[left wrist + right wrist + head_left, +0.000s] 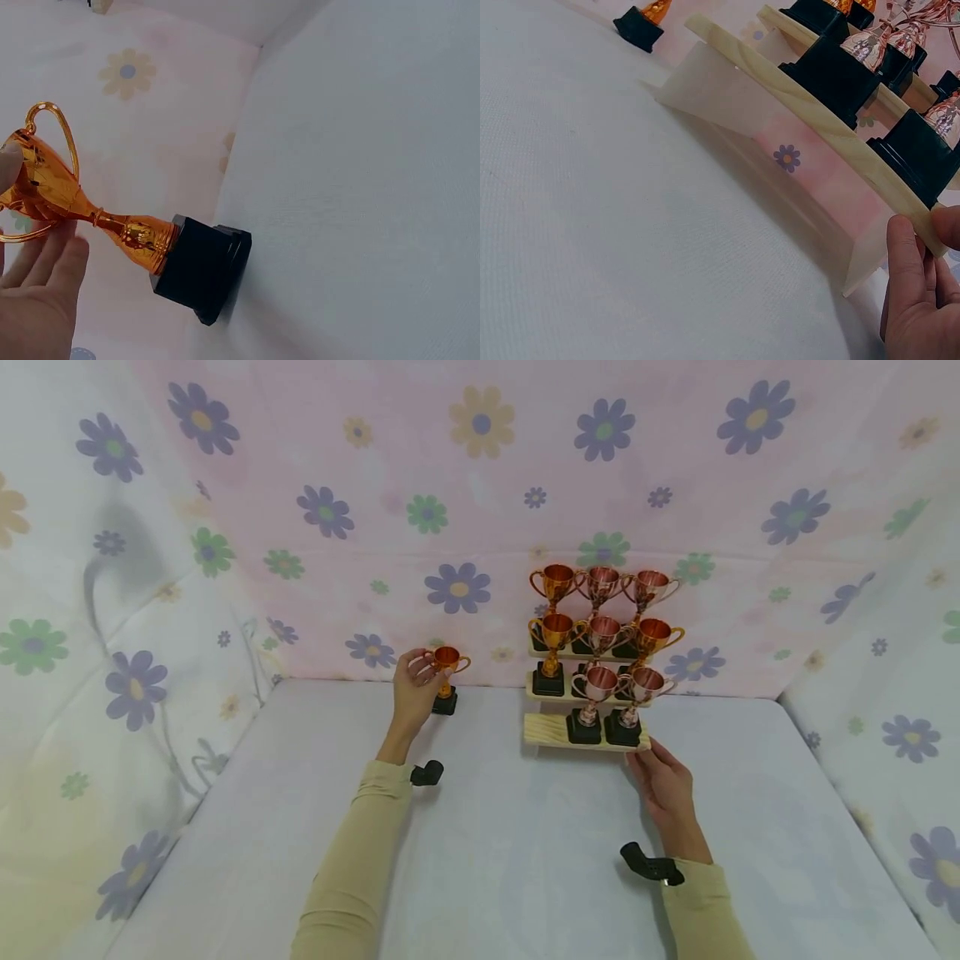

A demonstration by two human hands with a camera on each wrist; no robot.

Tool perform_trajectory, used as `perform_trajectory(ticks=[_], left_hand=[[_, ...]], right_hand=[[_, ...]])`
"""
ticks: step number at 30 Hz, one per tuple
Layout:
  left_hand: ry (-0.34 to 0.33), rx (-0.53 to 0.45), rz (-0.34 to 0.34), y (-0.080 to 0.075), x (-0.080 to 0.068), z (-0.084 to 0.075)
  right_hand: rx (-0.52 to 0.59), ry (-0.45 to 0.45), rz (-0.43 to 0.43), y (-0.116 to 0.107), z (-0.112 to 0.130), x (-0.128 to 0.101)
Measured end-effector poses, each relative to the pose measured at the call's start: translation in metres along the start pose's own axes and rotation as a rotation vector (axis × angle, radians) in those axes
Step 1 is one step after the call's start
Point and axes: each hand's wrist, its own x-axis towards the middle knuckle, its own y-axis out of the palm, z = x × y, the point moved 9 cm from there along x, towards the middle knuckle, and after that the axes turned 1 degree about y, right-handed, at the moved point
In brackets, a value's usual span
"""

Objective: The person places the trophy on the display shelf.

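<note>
My left hand [427,670] pinches the bowl of a small orange trophy cup [447,661] between thumb and fingers. Its black base [445,702] is at the white tabletop near the back wall. In the left wrist view the cup [56,191] and base [199,266] show, with my fingers [41,292] under the bowl. My right hand [647,752] holds the right front corner of a three-tier wooden stand [543,729]. My thumb lies on the lowest shelf [810,124] and my fingers [906,262] below it. Several orange and copper trophies [600,631] stand on the shelves.
The white table [525,843] is walled by flowered cloth [337,510] at the back and on both sides. The stand sits right of centre near the back wall. Black wrist mounts [651,866] sit on both beige sleeves.
</note>
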Motion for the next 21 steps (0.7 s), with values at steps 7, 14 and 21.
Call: perform_trajectory(ticks=[7,14,21], left_hand=[[0.018,0.079,0.02,0.006,-0.008,-0.004],[0.074,0.109,0.092,0.022,-0.021,-0.02],[0.157,0.024,0.135,0.046,-0.042,-0.054]], right_hand=[[-0.004,-0.002,0.01,0.001,0.001,-0.001],[-0.003,-0.008,0.01,0.002,0.003,-0.002],[-0.001,-0.003,0.017,0.003,0.001,-0.001]])
